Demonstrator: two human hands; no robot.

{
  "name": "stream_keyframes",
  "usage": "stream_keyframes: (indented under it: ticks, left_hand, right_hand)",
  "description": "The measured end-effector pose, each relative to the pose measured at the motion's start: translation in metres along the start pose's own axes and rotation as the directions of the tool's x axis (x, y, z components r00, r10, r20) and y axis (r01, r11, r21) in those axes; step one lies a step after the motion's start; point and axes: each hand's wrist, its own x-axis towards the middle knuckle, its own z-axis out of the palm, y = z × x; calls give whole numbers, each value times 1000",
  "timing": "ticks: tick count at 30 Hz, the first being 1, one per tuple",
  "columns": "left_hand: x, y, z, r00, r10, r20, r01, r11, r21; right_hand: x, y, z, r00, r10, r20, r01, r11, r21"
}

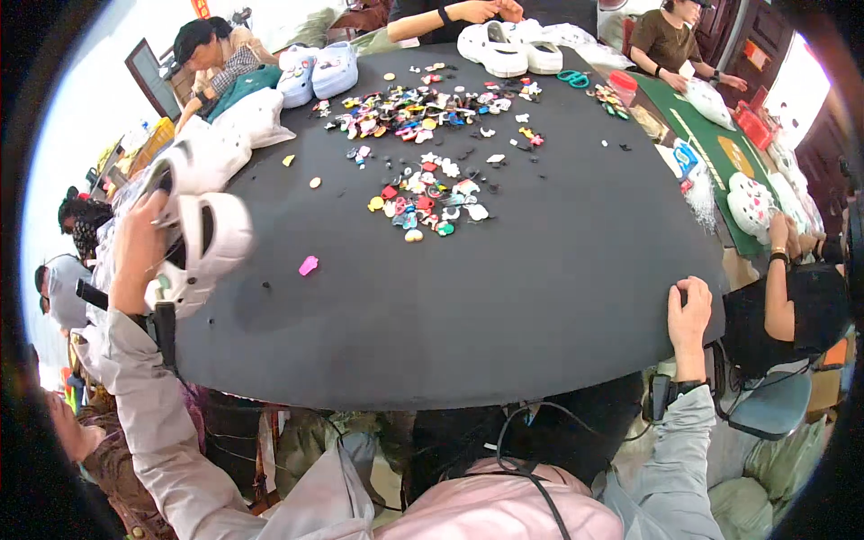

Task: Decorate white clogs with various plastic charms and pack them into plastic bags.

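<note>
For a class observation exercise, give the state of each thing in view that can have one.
White clogs: gripped by left hand
Right hand: empty, resting on table
Charms: loose, heaped
Pink charm: lying apart
Scissors: lying down, blades unclear
Pale blue clogs: upright
Far white clogs: set down

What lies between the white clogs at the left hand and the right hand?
Head view: a tiny dark piece and a flat pink charm, then just black tabletop.

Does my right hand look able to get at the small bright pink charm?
Probably yes, with a stretch: bare black tabletop lies between the right hand and the small bright pink charm.
</note>
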Motion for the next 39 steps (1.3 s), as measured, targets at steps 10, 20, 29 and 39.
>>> stream_keyframes:
  ticks: [10, 20, 29, 39]
  left_hand:
    - [26, 402, 29, 571, 772, -279, -774, 393, -496]
    - [1, 502, 54, 543, 820, -178, -807, 453, -379]
    - [-17, 426, 46, 761, 582, -286, -318, -49, -947]
    - [-94, 238, -29, 977, -163, -137, 136, 973, -184]
  right_hand:
    - [9, -44, -50, 977, -204, -65, 211, 970, 123]
    - [46, -137, -101, 889, -450, 85, 398, 851, 343]
    - [36, -136, -73, 858, -479, 186, 381, 836, 395]
    - [40, -138, -76, 863, -441, 245, 352, 874, 334]
